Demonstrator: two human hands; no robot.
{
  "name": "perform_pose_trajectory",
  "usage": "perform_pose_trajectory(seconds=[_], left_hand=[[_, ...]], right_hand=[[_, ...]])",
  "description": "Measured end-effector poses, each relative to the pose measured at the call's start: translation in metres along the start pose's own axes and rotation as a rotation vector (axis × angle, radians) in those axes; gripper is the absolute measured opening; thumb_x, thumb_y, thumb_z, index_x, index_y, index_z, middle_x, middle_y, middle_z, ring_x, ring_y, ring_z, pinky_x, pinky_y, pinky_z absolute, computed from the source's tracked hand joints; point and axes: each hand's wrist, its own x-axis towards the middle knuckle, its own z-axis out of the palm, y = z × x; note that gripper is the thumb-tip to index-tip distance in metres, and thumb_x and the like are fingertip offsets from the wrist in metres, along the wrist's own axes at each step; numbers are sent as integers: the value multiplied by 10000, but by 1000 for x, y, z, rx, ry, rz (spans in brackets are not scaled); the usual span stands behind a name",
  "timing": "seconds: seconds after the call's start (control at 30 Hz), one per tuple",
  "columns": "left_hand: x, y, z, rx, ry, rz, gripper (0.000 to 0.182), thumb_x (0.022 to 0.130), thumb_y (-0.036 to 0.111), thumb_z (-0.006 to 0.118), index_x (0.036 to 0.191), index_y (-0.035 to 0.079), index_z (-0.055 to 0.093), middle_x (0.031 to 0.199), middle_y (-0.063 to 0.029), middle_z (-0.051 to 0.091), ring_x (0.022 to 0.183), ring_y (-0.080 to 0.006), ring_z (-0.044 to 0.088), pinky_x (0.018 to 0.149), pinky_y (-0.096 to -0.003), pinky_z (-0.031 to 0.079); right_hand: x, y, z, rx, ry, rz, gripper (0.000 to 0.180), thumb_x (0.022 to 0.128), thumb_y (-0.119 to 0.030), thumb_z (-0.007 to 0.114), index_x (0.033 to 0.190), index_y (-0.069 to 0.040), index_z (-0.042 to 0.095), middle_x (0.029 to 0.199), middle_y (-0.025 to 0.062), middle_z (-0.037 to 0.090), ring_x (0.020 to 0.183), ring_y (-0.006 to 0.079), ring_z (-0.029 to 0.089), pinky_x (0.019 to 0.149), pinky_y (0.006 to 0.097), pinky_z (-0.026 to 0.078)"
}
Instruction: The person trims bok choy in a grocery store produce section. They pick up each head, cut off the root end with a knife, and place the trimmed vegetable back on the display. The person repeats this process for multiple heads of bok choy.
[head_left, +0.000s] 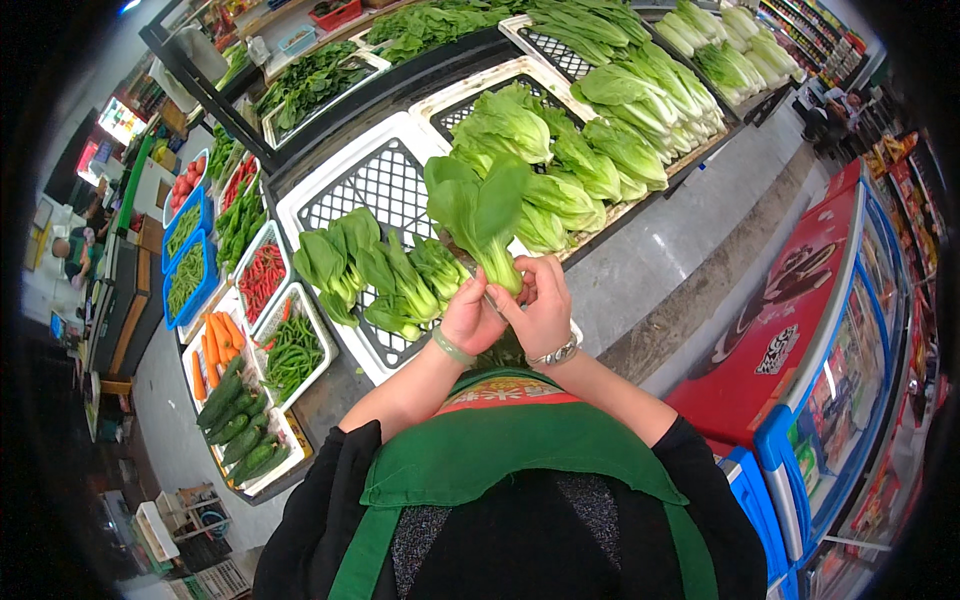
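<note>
My left hand and my right hand meet in front of my green apron. Between them stands a head of bok choy, leaves up, its pale base at my right hand's fingers. A thin metal blade, seemingly a knife, shows between the hands; its handle is hidden, seemingly in my left hand. Just beyond and to the left, several more bok choy lie on a white plastic tray with a black lattice liner. Heads of leafy lettuce are piled on the tray to the right.
At the left are baskets of green chillies and red chillies, with carrots and cucumbers on a tray. Napa cabbages lie at the far right. A red and blue chest freezer stands across the aisle. A person is far off there.
</note>
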Motion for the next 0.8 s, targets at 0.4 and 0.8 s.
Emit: perform_pose_trajectory(seconds=[0.4, 0.8], left_hand=[[2, -3, 5, 221, 324, 140, 235, 950, 261, 471, 1105, 88, 505, 1003, -18, 601, 796, -124, 555, 685, -259, 446], [10, -13, 16, 421, 576, 178, 261, 985, 271, 360, 1028, 55, 500, 948, -105, 648, 535, -70, 374, 481, -207, 327]], right_hand=[[4, 22, 4, 6, -58, 150, 324, 742, -133, 698, 976, 21, 536, 890, 142, 514, 682, 259, 561, 595, 348, 461], [-14, 61, 15, 616, 120, 414, 64, 873, -7, 506, 932, -4, 532, 775, 60, 581, 628, 109, 555, 544, 241, 461]])
